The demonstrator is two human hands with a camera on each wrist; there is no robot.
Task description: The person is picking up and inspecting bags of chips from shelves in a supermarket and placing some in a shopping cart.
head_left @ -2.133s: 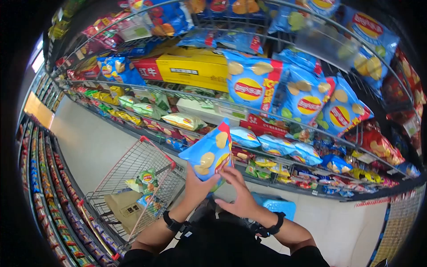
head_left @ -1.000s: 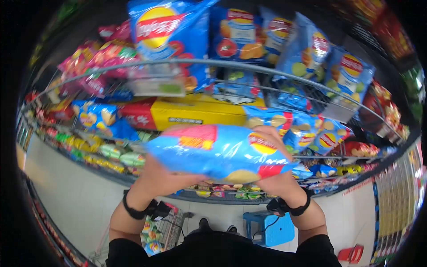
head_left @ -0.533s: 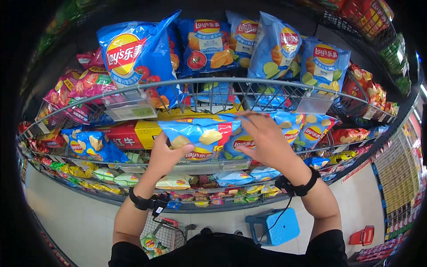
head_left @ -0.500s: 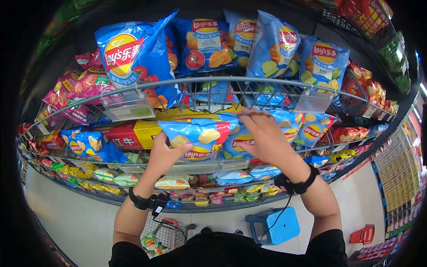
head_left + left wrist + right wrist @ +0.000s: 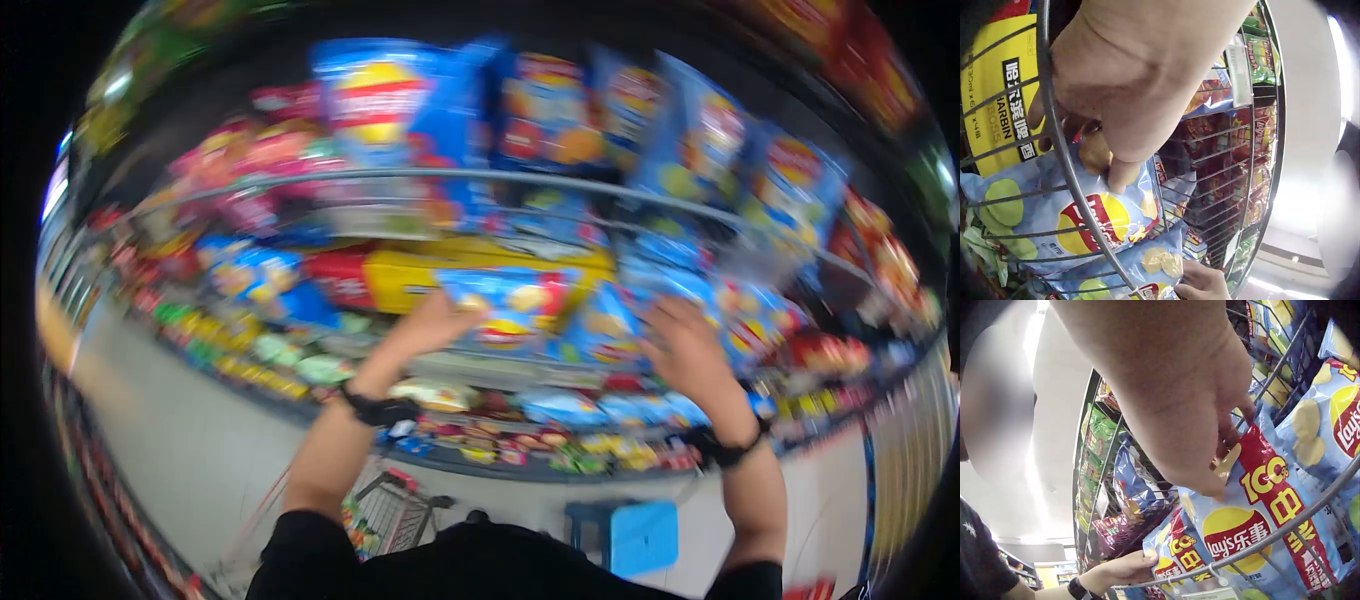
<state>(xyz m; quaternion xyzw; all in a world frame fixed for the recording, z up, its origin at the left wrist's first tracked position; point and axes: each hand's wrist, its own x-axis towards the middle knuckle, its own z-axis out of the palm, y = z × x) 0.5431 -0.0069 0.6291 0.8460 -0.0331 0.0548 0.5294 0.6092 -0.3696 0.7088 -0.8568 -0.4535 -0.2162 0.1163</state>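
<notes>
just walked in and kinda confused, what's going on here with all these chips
A person is at a wire shelf of chips. The left hand grips a blue Lay's bag in front of a yellow box; the right hand holds a second bag beside it. Both bags sit within the shelf. A shopping cart and a blue stool stand on the floor.

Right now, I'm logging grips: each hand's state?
Left hand: holding a blue plastic Lay's chip bag.
Right hand: touching the neighbouring blue plastic chip bag; grip unclear.
</notes>
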